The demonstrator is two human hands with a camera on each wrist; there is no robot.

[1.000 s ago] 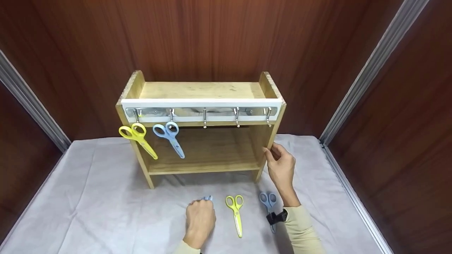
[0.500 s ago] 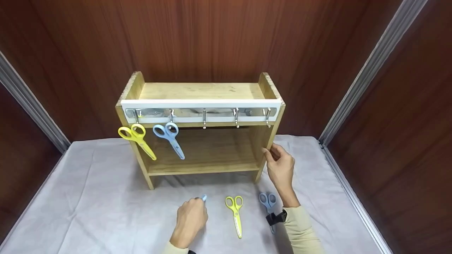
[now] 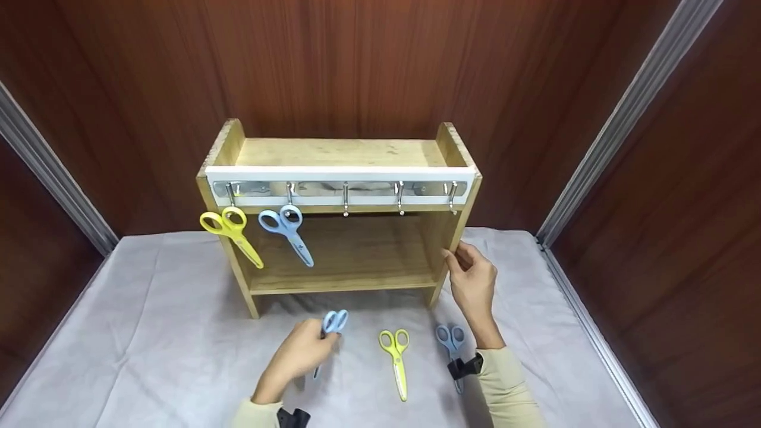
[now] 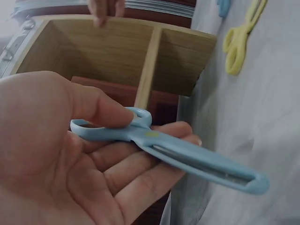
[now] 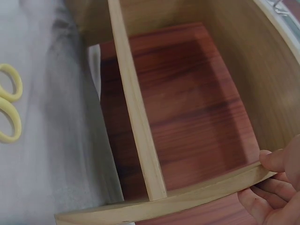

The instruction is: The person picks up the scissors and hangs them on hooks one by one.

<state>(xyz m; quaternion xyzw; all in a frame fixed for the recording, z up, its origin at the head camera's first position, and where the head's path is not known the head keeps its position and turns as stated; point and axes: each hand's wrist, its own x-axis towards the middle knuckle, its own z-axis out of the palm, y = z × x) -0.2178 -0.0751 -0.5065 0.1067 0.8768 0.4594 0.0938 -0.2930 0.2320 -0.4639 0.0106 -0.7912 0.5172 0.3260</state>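
Observation:
My left hand [image 3: 302,351] holds a pair of light blue scissors [image 4: 149,136] above the cloth. In the left wrist view the thumb presses on the handle loops against the fingers, and the covered blades point away from the palm. My right hand [image 3: 474,279] grips the right side panel of a small wooden shelf [image 3: 345,288], thumb in front and fingers behind. Across the shelf's top front runs a white rail [image 3: 345,172] with several metal hooks. Yellow scissors [image 3: 248,248] hang at the leftmost hook, and blue scissors [image 3: 297,245] hang at the one beside it.
On the grey cloth [image 3: 172,356] lie yellow scissors [image 3: 399,370] in front of the shelf. Another blue pair [image 3: 454,352] lies to their right, partly hidden by the right wrist's black strap [image 3: 465,367]. Dark wood-grain panels [image 3: 333,65] enclose the back and sides.
My left hand has lifted the light blue scissors off the cloth, moving left and turning so that the handle loops show. The right hand stays on the shelf's side panel.

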